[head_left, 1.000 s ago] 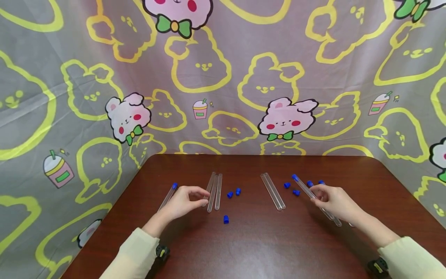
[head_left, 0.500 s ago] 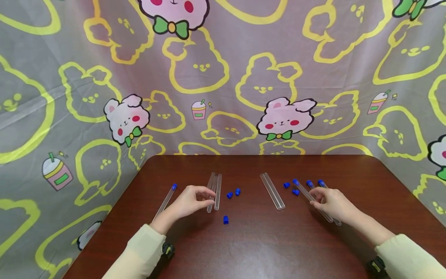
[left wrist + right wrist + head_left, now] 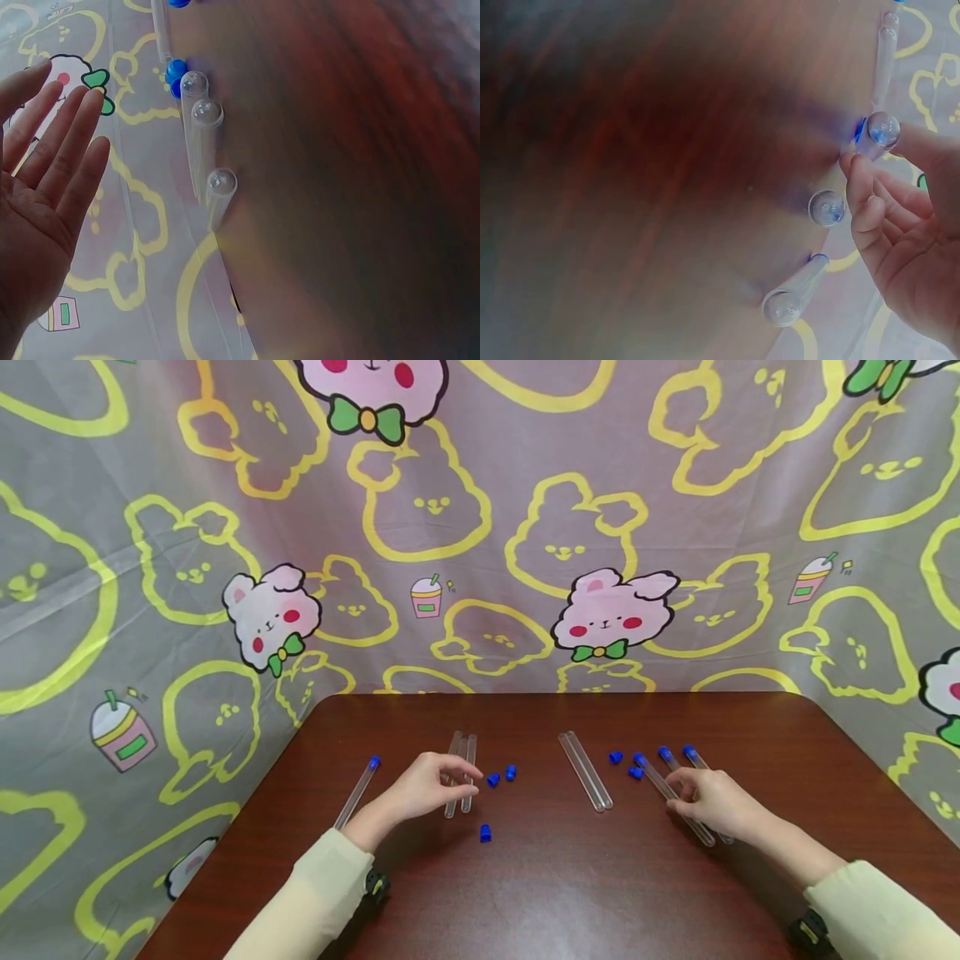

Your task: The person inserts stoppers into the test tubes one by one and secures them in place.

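My right hand (image 3: 716, 802) pinches a clear test tube (image 3: 655, 779) with a blue cap between thumb and fingers, low over the table. Beside it lie two more blue-capped tubes, one with its cap (image 3: 691, 752) farthest right. In the right wrist view, the rounded end of the pinched tube (image 3: 883, 129) shows between the thumb and fingers. Over several uncapped test tubes (image 3: 451, 807) hovers my left hand (image 3: 423, 789), partly covering them. Its fingers are apart and hold nothing; the left wrist view shows the left hand (image 3: 45, 195) away from the uncapped tubes (image 3: 208, 116).
Loose blue caps (image 3: 492, 780) lie right of the left-hand tubes, one cap (image 3: 486, 833) nearer me. Two uncapped tubes (image 3: 587, 772) lie mid-table. More caps (image 3: 616, 757) sit near the right hand. A capped tube (image 3: 358, 789) lies far left. A patterned curtain (image 3: 495, 527) surrounds the brown table.
My right hand has lowered the capped tube beside the other two, its cap shifting towards me. The left hand has moved right across the uncapped tubes.
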`<state>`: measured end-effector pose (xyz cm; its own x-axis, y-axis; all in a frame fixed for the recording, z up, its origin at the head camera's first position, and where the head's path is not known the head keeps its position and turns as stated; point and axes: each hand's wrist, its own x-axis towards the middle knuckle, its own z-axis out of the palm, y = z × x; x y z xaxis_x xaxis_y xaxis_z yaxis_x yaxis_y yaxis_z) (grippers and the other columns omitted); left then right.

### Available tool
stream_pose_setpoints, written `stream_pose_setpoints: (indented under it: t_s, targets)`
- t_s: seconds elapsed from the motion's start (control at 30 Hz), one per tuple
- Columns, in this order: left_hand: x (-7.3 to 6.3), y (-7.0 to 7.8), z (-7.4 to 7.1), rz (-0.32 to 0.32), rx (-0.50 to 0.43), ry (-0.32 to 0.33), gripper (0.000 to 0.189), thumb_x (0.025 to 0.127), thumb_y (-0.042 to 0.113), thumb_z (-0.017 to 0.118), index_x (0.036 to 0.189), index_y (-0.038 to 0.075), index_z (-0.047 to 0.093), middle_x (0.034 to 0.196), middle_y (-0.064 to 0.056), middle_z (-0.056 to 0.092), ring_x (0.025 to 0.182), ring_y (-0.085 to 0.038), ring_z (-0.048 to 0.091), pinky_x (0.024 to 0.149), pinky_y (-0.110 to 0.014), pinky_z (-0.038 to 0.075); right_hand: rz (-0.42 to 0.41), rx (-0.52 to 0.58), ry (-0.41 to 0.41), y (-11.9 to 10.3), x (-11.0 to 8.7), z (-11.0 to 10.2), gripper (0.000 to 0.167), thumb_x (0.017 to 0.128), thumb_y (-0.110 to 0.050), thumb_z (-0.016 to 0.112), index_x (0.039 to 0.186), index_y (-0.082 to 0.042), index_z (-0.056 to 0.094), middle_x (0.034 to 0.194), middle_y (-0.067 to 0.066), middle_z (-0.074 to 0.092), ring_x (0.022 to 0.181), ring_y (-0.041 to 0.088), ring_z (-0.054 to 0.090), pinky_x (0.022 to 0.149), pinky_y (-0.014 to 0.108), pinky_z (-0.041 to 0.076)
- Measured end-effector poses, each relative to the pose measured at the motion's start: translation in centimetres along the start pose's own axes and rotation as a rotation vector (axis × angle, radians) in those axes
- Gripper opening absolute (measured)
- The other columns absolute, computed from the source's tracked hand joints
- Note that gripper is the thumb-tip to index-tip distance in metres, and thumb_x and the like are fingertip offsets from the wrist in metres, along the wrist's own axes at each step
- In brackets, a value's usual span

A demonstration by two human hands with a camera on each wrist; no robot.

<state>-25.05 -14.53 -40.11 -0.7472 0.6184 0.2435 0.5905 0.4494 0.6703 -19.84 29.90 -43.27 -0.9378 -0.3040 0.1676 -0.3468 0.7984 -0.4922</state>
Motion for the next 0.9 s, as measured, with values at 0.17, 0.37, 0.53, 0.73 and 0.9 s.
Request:
stream_pose_setpoints:
  t_s: [0.17,0.37,0.53,0.73,0.9]
  targets:
    - [0.40,0.12,0.16,-0.005,-0.015,-0.001,0.018,0.087,0.016,0.075,0.102,0.005,0.074,0.091,0.001,0.071,0.078,-0.011,0.063,0.068,-0.034,0.053,0.003,0.013,-0.017,0.11,0.03,0.11,0.030,0.084,-0.011,0.075,0.107,0.004,0.063,0.071,-0.006,0.057,0.051,0.005,0.050,0.049,0.026,0.042]
    - [0.70,0.32,0.31,-0.011,-0.028,-0.014,0.020,0.087,0.016,0.074,0.102,0.003,0.073,0.092,0.000,0.071,0.075,-0.018,0.065,0.064,-0.028,0.052,0.010,0.012,-0.025,-0.04,-0.10,0.19,0.033,0.084,-0.013,0.075,0.109,0.005,0.062,0.071,-0.007,0.057,0.049,0.005,0.054,0.050,0.026,0.042]
    - [0.86,0.26,0.45,-0.028,-0.021,-0.016,0.021,0.087,0.016,0.074,0.103,0.003,0.073,0.095,-0.004,0.072,0.077,-0.017,0.065,0.066,-0.027,0.053,0.008,-0.010,-0.019,-0.14,-0.11,0.13,0.034,0.084,-0.015,0.076,0.110,0.004,0.062,0.070,-0.008,0.056,0.048,0.005,0.053,0.049,0.027,0.041]
    - [1.07,0.15,0.59,-0.039,-0.023,-0.017,0.021,0.087,0.015,0.075,0.104,0.003,0.073,0.095,-0.002,0.072,0.079,-0.014,0.064,0.068,-0.028,0.053,0.055,0.000,-0.030,-0.30,-0.11,0.17,0.035,0.084,-0.015,0.076,0.112,0.001,0.062,0.071,-0.007,0.056,0.046,0.009,0.054,0.045,0.027,0.042]
    - [1.07,0.09,0.68,-0.040,-0.026,-0.012,0.020,0.087,0.015,0.075,0.103,0.003,0.074,0.092,0.006,0.071,0.078,-0.014,0.064,0.066,-0.028,0.053,0.059,0.001,-0.035,-0.26,-0.11,0.22,0.036,0.084,-0.017,0.076,0.112,0.000,0.062,0.072,-0.006,0.055,0.046,0.010,0.054,0.043,0.027,0.042]
